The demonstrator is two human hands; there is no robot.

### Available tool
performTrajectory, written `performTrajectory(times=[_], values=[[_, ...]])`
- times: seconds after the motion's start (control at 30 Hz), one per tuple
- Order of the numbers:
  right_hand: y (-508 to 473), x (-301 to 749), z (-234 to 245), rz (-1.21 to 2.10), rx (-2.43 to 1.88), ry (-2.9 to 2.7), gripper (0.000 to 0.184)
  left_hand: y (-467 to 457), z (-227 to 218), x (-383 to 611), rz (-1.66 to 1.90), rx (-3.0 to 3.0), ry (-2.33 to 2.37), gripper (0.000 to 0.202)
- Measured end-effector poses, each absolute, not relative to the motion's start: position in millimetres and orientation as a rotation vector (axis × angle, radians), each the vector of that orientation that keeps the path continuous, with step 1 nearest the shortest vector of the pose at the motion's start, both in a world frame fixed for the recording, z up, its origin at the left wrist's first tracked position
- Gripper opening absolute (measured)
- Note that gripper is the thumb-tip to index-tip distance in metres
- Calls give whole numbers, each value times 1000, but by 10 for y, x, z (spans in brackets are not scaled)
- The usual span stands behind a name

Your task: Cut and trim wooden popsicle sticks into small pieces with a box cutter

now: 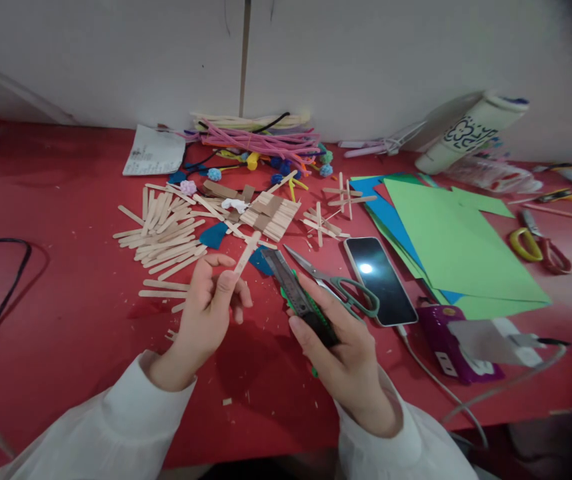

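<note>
Between thumb and fingers, my left hand pinches a wooden craft stick, its upper end pointing away from me. My right hand is wrapped round a utility knife with a black and green handle, its blade angled up and left toward the stick. Knife and stick look apart. Just beyond the right hand lie green-handled scissors, partly hidden by its fingers. A pile of craft sticks spreads behind my left hand. Farther back sits a panel of sticks joined by brown strips.
A phone, colored paper sheets, a purple box and a white charger with cable lie on the right. Pipe cleaners, a notepad and a white tumbler line the back. A black cable curves at left.
</note>
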State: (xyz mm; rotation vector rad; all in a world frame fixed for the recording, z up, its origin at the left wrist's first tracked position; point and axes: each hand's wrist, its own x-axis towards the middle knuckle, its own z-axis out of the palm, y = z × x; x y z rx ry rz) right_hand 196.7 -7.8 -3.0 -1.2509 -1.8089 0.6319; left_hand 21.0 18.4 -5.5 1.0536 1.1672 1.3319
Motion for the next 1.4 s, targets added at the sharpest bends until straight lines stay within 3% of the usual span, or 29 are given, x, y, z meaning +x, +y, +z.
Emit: performTrajectory(times=[0.43,1.4], values=[[-77,1897,7,546,-1203,-1994,43,185,-111,200,1176,1078,1289,17],[-102,1869,-48,360,-1248,-2066,42,160,-135,238,1199,1320,1400,15]])
